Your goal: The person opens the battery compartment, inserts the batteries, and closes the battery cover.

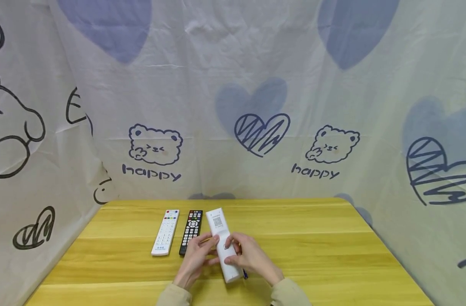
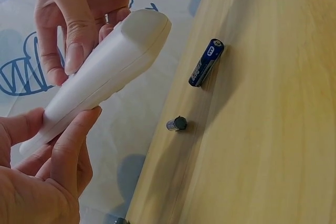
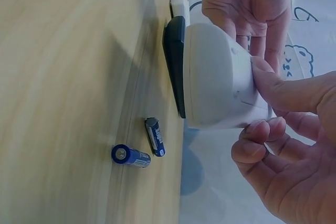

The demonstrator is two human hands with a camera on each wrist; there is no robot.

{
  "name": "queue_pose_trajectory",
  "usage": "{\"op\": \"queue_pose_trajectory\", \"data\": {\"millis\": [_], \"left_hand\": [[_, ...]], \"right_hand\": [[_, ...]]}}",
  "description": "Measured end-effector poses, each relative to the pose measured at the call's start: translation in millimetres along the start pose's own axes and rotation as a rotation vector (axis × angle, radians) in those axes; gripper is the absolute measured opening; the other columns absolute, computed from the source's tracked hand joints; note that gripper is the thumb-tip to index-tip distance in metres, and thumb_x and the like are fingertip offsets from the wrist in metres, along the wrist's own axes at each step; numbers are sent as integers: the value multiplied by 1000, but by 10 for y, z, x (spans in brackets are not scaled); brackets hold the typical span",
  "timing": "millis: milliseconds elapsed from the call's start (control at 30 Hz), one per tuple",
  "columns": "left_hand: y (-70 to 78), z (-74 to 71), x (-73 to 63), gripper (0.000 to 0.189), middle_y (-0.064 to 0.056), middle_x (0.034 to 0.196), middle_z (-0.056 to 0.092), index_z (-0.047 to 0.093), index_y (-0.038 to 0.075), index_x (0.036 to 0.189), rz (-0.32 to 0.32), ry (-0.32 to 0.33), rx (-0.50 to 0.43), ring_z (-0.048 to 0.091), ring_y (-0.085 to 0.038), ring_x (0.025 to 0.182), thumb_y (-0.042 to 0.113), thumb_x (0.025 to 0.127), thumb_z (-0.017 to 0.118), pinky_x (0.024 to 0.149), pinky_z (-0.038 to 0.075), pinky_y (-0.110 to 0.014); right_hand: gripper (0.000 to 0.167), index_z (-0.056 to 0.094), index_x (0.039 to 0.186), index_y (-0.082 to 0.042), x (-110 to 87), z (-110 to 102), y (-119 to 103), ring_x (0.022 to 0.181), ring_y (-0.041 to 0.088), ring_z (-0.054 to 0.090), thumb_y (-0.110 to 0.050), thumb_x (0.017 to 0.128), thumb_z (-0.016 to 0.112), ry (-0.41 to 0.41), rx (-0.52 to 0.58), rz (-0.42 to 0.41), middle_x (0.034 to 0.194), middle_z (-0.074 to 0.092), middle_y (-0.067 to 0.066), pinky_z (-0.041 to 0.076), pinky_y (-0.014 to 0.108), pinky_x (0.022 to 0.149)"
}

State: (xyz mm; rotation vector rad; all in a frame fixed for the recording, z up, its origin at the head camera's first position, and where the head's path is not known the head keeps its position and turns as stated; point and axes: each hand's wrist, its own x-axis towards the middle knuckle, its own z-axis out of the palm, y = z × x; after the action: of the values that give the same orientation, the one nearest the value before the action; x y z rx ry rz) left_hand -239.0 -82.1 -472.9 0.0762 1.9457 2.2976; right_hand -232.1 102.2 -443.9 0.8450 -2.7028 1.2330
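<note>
A white remote control [image 1: 228, 267] is held tilted above the table, its back with a printed code facing up. My left hand [image 1: 196, 256] grips it from the left side, thumb on the edge and fingers underneath. From the right, my right hand [image 1: 252, 256] holds it with thumb and bent fingers on the back. A small dark spot shows by the right fingertip; I cannot tell what it is. Near the remote, a blue battery [image 2: 206, 62] and a second battery [image 2: 177, 124] lie on the table; the right wrist view shows both.
A black remote control [image 1: 192, 227] lies left of my hands, partly covered by the left one. Farther left is another white remote control [image 1: 166, 231], buttons up. The wooden table [image 1: 332, 250] ends at a patterned cloth [image 1: 210, 170] behind and at the sides.
</note>
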Motion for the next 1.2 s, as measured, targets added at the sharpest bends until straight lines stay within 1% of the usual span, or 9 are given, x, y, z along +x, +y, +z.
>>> {"op": "queue_pose_trajectory", "data": {"millis": [100,300,400,467,600,800,867,1000,1200], "left_hand": [[8,-8,-11,49,-9,100,78,52,-13,135,-3,0,-4,68,-12,74,19,100,62,66,64,-27],[17,-1,-23,49,-15,105,77,50,-12,137,-7,-4,14,69,-13,75,18,100,61,68,64,-28],[21,9,-25,48,-19,108,76,51,-12,136,0,1,26,70,-13,76,17,100,61,68,65,-28],[25,15,-26,48,-21,109,75,51,-13,136,4,7,29,70,-13,75,17,100,61,68,64,-28],[35,27,-27,46,-21,109,75,51,-13,136,6,25,35,70,-12,74,16,100,60,66,64,-27],[46,57,-42,46,-24,111,74,51,-12,136,15,43,59,70,-14,75,16,101,60,66,64,-28],[52,67,-49,46,-23,111,74,51,-12,136,14,46,64,70,-14,75,16,101,60,66,64,-28],[55,76,-50,46,-21,109,75,50,-12,137,10,50,63,69,-13,74,16,101,59,65,64,-27],[64,71,-41,45,-24,112,73,51,-12,136,16,59,76,70,-14,76,17,101,59,64,63,-26]], "right_hand": [[28,62,94,-6,9,1,-9,64,1,38,-4,77,84,-3,-10,-11,72,45,-2,33,14,56],[29,60,93,-6,4,-7,-22,63,2,38,-4,77,84,-24,-17,-6,73,52,10,31,14,55],[29,60,93,-7,0,-5,-31,64,4,39,-4,77,84,-26,-31,5,74,52,8,32,14,55],[29,59,94,-8,-3,-3,-46,65,5,40,-5,78,83,-25,-45,15,74,50,4,32,14,55],[28,58,95,-9,-19,8,-87,68,5,42,-8,80,82,-27,-97,33,77,50,-1,36,15,56],[29,56,99,-10,-54,27,-172,73,2,48,-14,83,80,-20,-229,11,85,58,-1,44,13,61],[29,56,99,-10,-68,32,-195,73,3,50,-14,83,80,-12,-251,-2,87,61,0,45,14,60],[28,55,99,-10,-89,43,-215,72,3,50,-13,84,79,8,-284,-27,86,63,1,44,14,58],[25,55,99,-11,-99,66,-199,65,2,46,-13,86,76,55,-328,-64,79,60,-1,39,13,52]]}}
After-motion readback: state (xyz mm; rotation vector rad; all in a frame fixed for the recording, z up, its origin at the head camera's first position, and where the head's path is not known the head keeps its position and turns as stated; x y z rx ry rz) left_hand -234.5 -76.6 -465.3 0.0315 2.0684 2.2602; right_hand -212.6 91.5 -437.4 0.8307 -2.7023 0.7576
